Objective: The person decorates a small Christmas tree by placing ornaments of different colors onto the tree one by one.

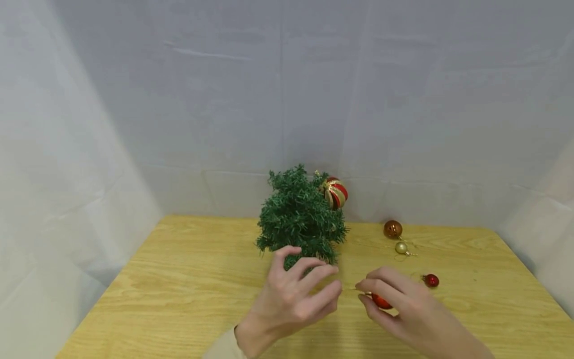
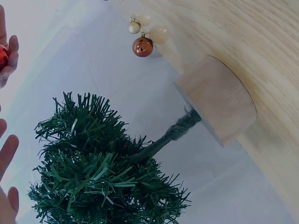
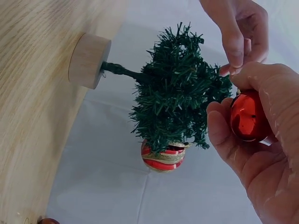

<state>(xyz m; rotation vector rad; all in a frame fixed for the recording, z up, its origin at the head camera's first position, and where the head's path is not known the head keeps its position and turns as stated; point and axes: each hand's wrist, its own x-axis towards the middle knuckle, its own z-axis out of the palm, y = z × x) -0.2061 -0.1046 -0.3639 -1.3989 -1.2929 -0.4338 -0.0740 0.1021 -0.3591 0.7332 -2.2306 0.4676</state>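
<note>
My right hand (image 1: 410, 304) grips a shiny red bauble (image 3: 250, 116) between thumb and fingers, with the bauble's small gold cap towards my left hand. A thin gold thread (image 1: 357, 289) runs from the cap. My left hand (image 1: 298, 296) is just left of it, in front of the tree, its fingers bent and their tips close to the right fingertips. Whether they pinch the thread cannot be made out. The small green artificial Christmas tree (image 1: 298, 214) stands upright on a round wooden base (image 2: 219, 100). On its right side hangs a red-and-gold striped bauble (image 1: 335, 193).
Right of the tree lie a brown bauble (image 1: 392, 229), a small gold bauble (image 1: 401, 248) with its thread, and a small dark red bauble (image 1: 431, 280). The wooden table (image 1: 179, 279) ends at a pale cloth backdrop (image 1: 224, 109).
</note>
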